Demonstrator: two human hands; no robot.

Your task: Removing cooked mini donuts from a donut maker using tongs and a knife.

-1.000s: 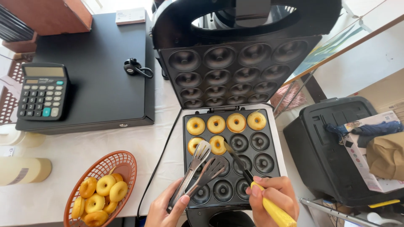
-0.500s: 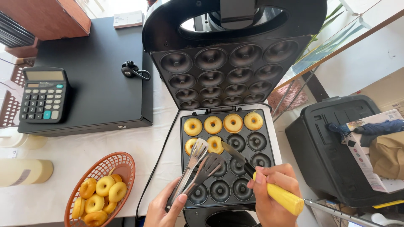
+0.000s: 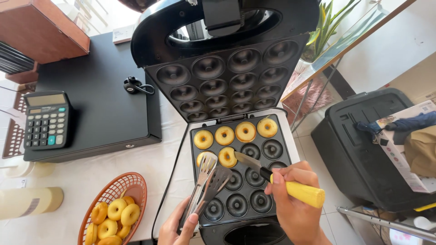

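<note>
An open black mini-donut maker (image 3: 272, 147) sits in front of me, its lid (image 3: 227, 72) raised. Several golden mini donuts (image 3: 235, 133) lie in the back row of moulds, and two more (image 3: 227, 157) in the second row. My left hand (image 3: 175, 227) grips metal tongs (image 3: 205, 179), whose tips rest over the leftmost second-row donut. My right hand (image 3: 293, 204) holds a yellow-handled knife (image 3: 297, 190), its blade tip touching the second donut of that row.
An orange basket (image 3: 131, 186) of cooked donuts stands at the lower left. A black cash drawer (image 3: 97, 109) carries a calculator (image 3: 45, 120) and a key (image 3: 134, 85). A cream bottle (image 3: 29, 202) lies left. A black bin (image 3: 363, 154) stands right.
The view has tilted slightly toward the maker. My right hand brought the knife blade up and left against a second-row donut. The tongs moved up over the leftmost second-row donut.
</note>
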